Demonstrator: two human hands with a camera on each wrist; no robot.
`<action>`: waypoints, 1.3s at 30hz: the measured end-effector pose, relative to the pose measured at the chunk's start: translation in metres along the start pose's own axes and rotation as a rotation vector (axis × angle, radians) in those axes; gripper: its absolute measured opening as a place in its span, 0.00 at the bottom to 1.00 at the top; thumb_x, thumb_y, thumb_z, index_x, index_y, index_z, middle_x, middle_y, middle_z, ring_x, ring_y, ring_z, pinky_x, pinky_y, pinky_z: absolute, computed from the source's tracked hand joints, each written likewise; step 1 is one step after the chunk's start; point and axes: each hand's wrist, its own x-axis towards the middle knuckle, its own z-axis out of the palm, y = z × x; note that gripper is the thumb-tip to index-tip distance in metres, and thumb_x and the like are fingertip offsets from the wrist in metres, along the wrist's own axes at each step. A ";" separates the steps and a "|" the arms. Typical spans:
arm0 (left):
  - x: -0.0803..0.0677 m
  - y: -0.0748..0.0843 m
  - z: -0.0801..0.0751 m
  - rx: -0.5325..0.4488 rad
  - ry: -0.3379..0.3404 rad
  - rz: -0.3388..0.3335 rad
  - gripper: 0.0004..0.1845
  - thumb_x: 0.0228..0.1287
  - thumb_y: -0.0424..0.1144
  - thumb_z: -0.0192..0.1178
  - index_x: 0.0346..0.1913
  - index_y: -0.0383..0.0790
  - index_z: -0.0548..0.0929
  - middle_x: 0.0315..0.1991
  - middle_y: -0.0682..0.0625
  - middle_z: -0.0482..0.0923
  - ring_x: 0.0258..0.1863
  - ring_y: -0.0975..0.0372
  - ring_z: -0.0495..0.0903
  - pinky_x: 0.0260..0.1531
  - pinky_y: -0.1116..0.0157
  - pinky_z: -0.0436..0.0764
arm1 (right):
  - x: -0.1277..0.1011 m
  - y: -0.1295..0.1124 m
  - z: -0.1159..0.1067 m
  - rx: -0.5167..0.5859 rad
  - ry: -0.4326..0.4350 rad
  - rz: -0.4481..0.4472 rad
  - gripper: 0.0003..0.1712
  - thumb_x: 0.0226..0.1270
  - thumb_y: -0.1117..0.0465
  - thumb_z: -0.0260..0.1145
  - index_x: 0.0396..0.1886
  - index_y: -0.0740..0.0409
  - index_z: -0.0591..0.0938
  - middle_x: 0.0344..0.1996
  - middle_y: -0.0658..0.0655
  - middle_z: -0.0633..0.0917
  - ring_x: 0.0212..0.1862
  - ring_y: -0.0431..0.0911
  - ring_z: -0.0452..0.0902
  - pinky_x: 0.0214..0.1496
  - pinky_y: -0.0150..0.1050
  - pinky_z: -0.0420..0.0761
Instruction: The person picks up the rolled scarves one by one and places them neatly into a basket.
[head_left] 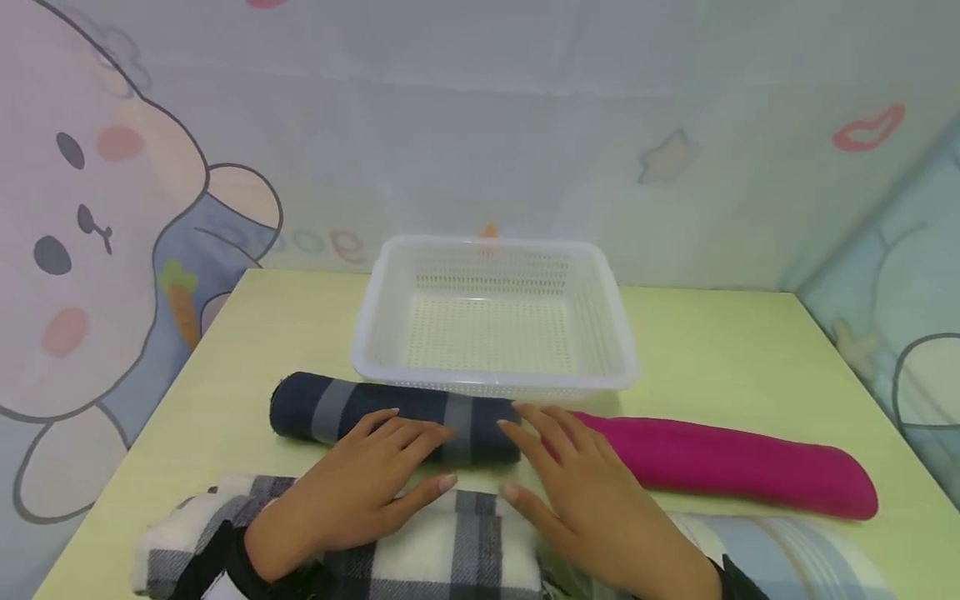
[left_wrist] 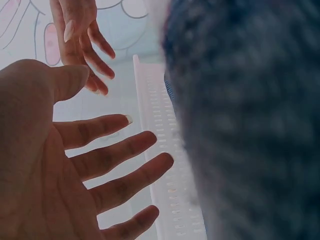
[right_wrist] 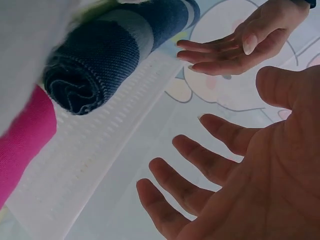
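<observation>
Both hands are spread with their fingers apart, holding nothing. In the head view my left hand overlaps the front of a rolled navy cloth with grey stripes. The right hand is by that roll's right end and overlaps a rolled magenta cloth. Under the wrists lies folded black-and-white checked cloth. From the right wrist, the navy roll's spiral end shows, with the magenta cloth beside it. Blurred bluish cloth fills the right of the left wrist view.
A white perforated plastic basket stands on the pale yellow table behind the rolls. Light-blue striped cloth lies at the front right. A cartoon-printed curtain hangs behind the table.
</observation>
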 end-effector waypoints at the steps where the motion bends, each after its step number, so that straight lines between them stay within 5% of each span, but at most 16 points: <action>1: 0.000 -0.001 0.001 -0.005 -0.009 -0.001 0.32 0.76 0.64 0.39 0.71 0.50 0.71 0.67 0.54 0.74 0.67 0.58 0.73 0.73 0.48 0.61 | 0.000 -0.001 0.001 -0.001 -0.010 0.001 0.35 0.76 0.36 0.50 0.75 0.47 0.65 0.75 0.51 0.65 0.75 0.54 0.61 0.72 0.59 0.66; 12: 0.000 -0.005 0.001 -0.093 -0.114 0.002 0.32 0.74 0.66 0.40 0.71 0.53 0.70 0.65 0.56 0.75 0.67 0.58 0.73 0.73 0.45 0.60 | 0.005 -0.008 0.005 0.025 -0.098 -0.006 0.37 0.75 0.32 0.44 0.73 0.47 0.68 0.67 0.50 0.73 0.72 0.53 0.65 0.72 0.58 0.63; 27: -0.004 -0.010 0.003 -0.089 -0.144 0.053 0.31 0.74 0.65 0.41 0.70 0.52 0.72 0.64 0.57 0.76 0.66 0.61 0.74 0.71 0.44 0.62 | 0.012 -0.010 0.017 -0.008 -0.162 -0.102 0.35 0.76 0.32 0.42 0.73 0.45 0.67 0.68 0.48 0.72 0.69 0.50 0.67 0.67 0.54 0.71; 39: -0.007 -0.014 0.005 -0.105 -0.151 0.036 0.30 0.75 0.66 0.39 0.71 0.56 0.69 0.65 0.59 0.74 0.67 0.64 0.73 0.73 0.43 0.59 | 0.025 -0.011 0.025 -0.016 -0.278 -0.088 0.37 0.75 0.31 0.44 0.75 0.42 0.64 0.69 0.49 0.72 0.69 0.52 0.68 0.68 0.58 0.69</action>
